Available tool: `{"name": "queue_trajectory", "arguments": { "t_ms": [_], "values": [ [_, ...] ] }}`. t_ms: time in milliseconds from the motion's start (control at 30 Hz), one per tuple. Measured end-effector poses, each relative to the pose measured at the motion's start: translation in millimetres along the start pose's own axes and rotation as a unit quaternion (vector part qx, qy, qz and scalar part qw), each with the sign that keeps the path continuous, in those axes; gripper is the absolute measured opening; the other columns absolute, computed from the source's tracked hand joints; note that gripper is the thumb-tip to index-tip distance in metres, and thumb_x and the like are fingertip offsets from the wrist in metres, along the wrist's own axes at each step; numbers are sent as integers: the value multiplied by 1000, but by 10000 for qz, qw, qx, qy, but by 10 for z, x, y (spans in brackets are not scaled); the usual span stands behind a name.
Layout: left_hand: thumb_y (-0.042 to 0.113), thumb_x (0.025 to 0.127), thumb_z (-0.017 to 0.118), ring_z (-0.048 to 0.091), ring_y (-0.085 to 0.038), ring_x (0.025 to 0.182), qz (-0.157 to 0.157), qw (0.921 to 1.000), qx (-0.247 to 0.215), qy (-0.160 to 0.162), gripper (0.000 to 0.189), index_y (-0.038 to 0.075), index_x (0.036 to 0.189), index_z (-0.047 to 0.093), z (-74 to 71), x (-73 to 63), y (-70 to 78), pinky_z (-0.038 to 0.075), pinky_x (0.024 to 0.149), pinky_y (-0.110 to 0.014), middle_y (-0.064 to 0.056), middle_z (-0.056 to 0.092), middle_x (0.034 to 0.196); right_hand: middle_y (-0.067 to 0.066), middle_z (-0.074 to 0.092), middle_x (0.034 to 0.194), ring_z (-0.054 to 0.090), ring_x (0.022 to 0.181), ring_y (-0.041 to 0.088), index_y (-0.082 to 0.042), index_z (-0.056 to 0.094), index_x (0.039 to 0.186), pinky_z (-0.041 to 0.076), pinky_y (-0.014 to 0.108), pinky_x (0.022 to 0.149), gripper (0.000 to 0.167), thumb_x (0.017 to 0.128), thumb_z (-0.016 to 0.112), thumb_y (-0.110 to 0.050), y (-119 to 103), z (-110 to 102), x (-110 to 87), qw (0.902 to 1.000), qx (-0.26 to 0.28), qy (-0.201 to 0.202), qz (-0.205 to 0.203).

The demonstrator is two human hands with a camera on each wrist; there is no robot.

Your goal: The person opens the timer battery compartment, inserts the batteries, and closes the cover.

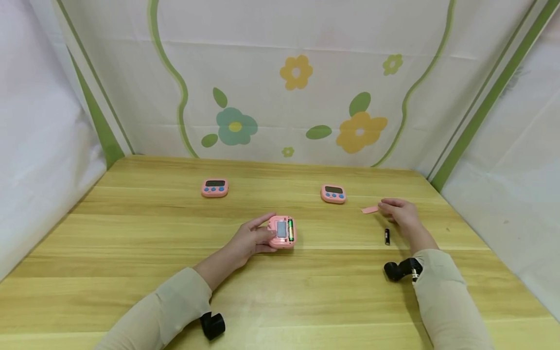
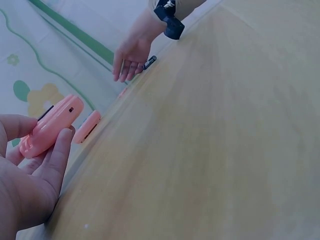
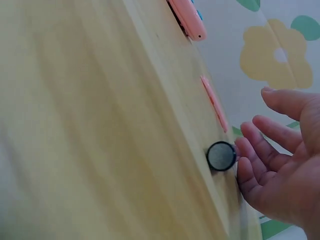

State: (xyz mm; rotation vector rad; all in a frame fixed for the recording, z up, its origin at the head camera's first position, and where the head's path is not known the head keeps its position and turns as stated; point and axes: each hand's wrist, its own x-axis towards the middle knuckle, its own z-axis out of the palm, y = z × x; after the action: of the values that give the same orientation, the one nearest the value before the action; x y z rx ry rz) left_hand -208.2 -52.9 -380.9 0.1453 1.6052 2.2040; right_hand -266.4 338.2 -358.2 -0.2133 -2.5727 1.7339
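In the head view, my left hand point(image 1: 251, 239) grips a pink digital timer point(image 1: 281, 232) with its back turned up. Its battery compartment is uncovered, and a green battery point(image 1: 290, 230) lies in the slot. Thumb and fingers pinch the timer by its sides in the left wrist view. My right hand point(image 1: 402, 214) hovers by a pink battery cover point(image 1: 370, 210) lying on the table. Loosely bent fingers point(image 3: 275, 155) show in the right wrist view, apart from the cover point(image 3: 215, 104). Below that hand lies a black battery point(image 1: 387, 236).
Two more pink timers with blue buttons lie face up further back, one at left point(image 1: 215, 187) and one at right point(image 1: 333, 194). The wooden table point(image 1: 280, 301) ends at a flowered curtain point(image 1: 271, 29) behind, with white cloth on both sides.
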Motion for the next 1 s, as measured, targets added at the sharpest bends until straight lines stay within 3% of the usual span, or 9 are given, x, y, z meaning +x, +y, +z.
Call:
{"name": "queue_trajectory", "arguments": {
  "t_ms": [233, 433, 633, 1000],
  "values": [
    [-1, 80, 55, 57, -17, 66, 38, 10000, -17, -72, 57, 9, 133, 34, 0, -4, -1, 51, 67, -36, -15, 53, 91, 3, 50, 95, 45, 75, 11, 9, 42, 122, 43, 21, 59, 56, 84, 55, -30, 95, 1, 65, 9974, -699, 59, 154],
    [-1, 80, 55, 57, -17, 65, 41, 9999, -24, -121, 57, 8, 133, 34, 11, 3, -2, 51, 66, -36, -14, 54, 89, 25, 38, 122, 39, 102, 27, 9, 42, 121, 41, 25, 75, 57, 84, 53, -33, 174, 35, 100, 9960, -841, 166, 262],
    [-2, 80, 54, 57, -17, 64, 113, 9999, -8, -91, 57, 7, 133, 34, 7, 11, -21, 51, 65, -36, -13, 54, 86, 25, 44, 118, 40, 102, 31, 6, 51, 115, 40, 17, 63, 55, 80, 58, -36, 176, 103, 109, 9874, -1475, 560, 145],
    [-2, 80, 55, 57, -16, 64, 87, 9999, -12, -119, 58, 8, 133, 34, -12, 7, -17, 51, 65, -35, -14, 55, 89, 24, 48, 111, 45, 95, 33, 6, 52, 111, 42, 39, 75, 59, 79, 57, -43, 145, 204, 82, 9751, -2122, 649, -47]
  ]
}}
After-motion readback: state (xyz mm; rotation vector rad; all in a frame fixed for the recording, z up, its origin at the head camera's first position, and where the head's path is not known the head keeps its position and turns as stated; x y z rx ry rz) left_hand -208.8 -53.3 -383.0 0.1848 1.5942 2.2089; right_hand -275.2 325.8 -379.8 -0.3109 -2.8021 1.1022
